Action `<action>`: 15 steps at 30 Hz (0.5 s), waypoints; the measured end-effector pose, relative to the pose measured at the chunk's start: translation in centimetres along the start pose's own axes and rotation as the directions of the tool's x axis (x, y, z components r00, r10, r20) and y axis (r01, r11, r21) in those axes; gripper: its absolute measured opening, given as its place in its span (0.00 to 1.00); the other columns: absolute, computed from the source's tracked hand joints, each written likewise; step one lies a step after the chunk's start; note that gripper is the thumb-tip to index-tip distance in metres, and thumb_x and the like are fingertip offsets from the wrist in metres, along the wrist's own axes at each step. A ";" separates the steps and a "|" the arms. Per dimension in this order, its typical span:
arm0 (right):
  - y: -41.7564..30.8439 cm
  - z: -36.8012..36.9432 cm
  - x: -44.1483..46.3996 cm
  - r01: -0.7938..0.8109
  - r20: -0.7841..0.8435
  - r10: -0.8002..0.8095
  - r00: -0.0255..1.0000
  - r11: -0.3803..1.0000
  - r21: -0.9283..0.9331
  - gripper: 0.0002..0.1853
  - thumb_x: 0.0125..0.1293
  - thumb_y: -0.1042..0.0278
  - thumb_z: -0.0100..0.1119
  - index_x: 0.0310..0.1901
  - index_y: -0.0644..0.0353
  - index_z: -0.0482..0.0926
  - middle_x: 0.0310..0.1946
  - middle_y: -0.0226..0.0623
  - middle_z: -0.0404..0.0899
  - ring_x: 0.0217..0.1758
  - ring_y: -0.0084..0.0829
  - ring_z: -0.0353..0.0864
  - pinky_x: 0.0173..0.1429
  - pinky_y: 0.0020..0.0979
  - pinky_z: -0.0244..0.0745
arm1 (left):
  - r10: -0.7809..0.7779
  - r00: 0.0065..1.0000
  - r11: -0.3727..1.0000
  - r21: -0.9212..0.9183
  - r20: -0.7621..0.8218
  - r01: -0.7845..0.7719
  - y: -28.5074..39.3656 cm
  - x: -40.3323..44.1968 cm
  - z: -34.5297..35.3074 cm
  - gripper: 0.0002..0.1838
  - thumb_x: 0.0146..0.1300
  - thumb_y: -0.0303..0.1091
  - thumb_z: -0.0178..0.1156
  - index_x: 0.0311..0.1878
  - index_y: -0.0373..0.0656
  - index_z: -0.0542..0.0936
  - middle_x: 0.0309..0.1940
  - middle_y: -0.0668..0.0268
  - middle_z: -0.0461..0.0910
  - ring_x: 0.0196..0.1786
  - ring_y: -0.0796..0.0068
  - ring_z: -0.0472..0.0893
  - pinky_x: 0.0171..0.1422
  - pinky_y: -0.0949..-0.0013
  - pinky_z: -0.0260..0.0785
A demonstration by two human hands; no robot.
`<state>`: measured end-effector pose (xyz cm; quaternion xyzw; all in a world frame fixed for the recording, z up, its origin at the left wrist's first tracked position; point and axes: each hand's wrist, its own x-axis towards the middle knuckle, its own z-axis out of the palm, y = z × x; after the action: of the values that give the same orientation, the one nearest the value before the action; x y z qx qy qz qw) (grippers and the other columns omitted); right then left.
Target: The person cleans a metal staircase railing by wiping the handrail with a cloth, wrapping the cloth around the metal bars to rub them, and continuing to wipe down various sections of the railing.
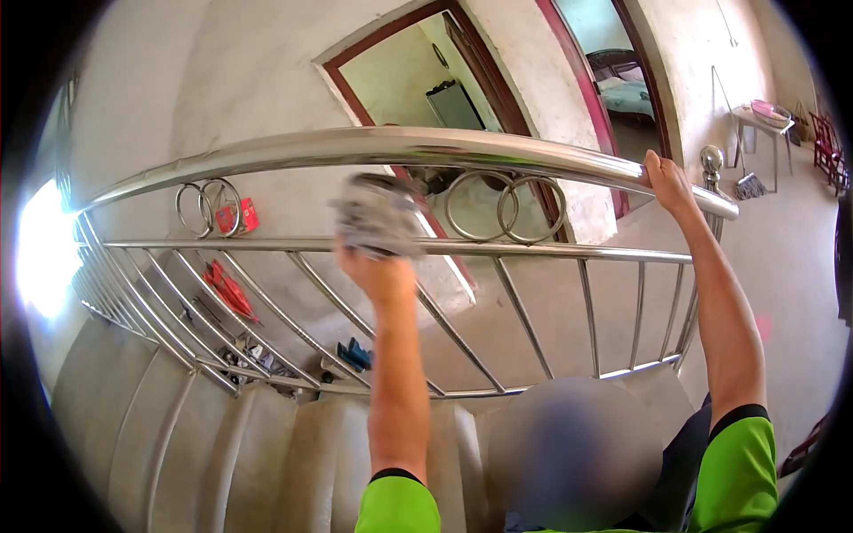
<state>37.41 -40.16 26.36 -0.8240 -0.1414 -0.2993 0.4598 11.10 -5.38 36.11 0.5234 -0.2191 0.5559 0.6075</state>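
A grey cloth [378, 213], smeared by motion, is bunched in my left hand [380, 271], over the middle rail [293, 244] and just below the thick top handrail [400, 147] of a shiny metal railing. Ring ornaments [480, 206] sit between these two rails on either side of the cloth. My right hand [668, 185] grips the top handrail near its right end, beside a round metal knob [711, 160]. Thin slanted bars [524, 311] run down from the middle rail. Part of my left fingers is hidden by the cloth.
Stair steps [267, 444] lie below the railing. Beyond it are two doorways, a small white table [764, 124] with a pink basket [769, 113], a mop [749, 185], a red bag [229, 289] and shoes [355, 354]. A blurred patch covers the bottom middle.
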 end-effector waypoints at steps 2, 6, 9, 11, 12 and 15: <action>-0.1 -0.3 0.1 -0.052 0.053 0.051 0.997 0.999 0.012 0.30 0.72 0.45 0.32 0.30 0.59 0.79 0.35 0.53 0.82 0.45 0.58 0.78 0.56 0.50 0.68 | 0.100 0.990 0.992 -0.060 -0.099 -0.107 1.5 6.4 -1.7 0.16 0.66 0.35 0.61 0.55 0.44 0.76 0.44 0.64 0.81 0.42 0.70 0.81 0.45 0.68 0.76; -0.5 -0.5 -0.2 -0.030 0.032 0.030 0.999 0.999 0.012 0.29 0.72 0.47 0.30 0.30 0.59 0.79 0.35 0.53 0.82 0.45 0.60 0.78 0.57 0.50 0.68 | 0.072 0.897 0.993 -0.054 -0.437 -0.106 4.3 16.7 -2.3 0.09 0.69 0.39 0.54 0.46 0.46 0.76 0.43 0.67 0.78 0.38 0.75 0.78 0.41 0.68 0.77; -0.3 -0.3 -0.1 -0.028 0.034 0.030 0.999 0.998 -0.058 0.30 0.72 0.46 0.31 0.29 0.59 0.79 0.36 0.53 0.82 0.45 0.60 0.78 0.58 0.50 0.68 | 0.038 0.921 0.993 -0.088 -0.389 -0.078 5.0 17.5 -2.1 0.09 0.69 0.39 0.53 0.44 0.46 0.77 0.42 0.67 0.80 0.38 0.72 0.80 0.42 0.66 0.78; 0.3 0.1 0.4 -0.059 0.047 0.063 0.997 0.995 -0.077 0.30 0.72 0.45 0.31 0.30 0.59 0.79 0.37 0.54 0.82 0.46 0.60 0.78 0.58 0.51 0.67 | -0.115 0.939 0.991 -0.101 -0.325 0.086 4.9 16.3 -2.0 0.15 0.71 0.44 0.48 0.51 0.47 0.77 0.49 0.65 0.81 0.50 0.63 0.80 0.53 0.53 0.76; 0.4 0.1 0.6 -0.085 0.060 0.091 0.994 0.992 -0.094 0.30 0.72 0.45 0.31 0.32 0.59 0.79 0.38 0.54 0.82 0.47 0.60 0.77 0.59 0.52 0.67 | -0.114 0.938 0.991 -0.103 -0.327 0.085 3.9 16.2 -2.3 0.15 0.71 0.44 0.48 0.51 0.47 0.77 0.49 0.65 0.81 0.50 0.63 0.80 0.53 0.53 0.76; -0.3 -0.2 0.3 -0.075 0.066 0.078 0.995 0.996 -0.049 0.32 0.72 0.44 0.30 0.35 0.62 0.81 0.41 0.56 0.81 0.51 0.59 0.76 0.61 0.52 0.65 | -0.077 0.960 0.993 -0.105 -0.269 0.050 1.5 14.5 -1.6 0.11 0.69 0.38 0.48 0.44 0.48 0.79 0.40 0.66 0.83 0.42 0.65 0.82 0.47 0.55 0.78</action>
<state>37.40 -40.21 26.81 -0.8490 -0.1184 -0.2564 0.4465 13.38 2.26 48.42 0.4185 -0.1431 0.5916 0.6740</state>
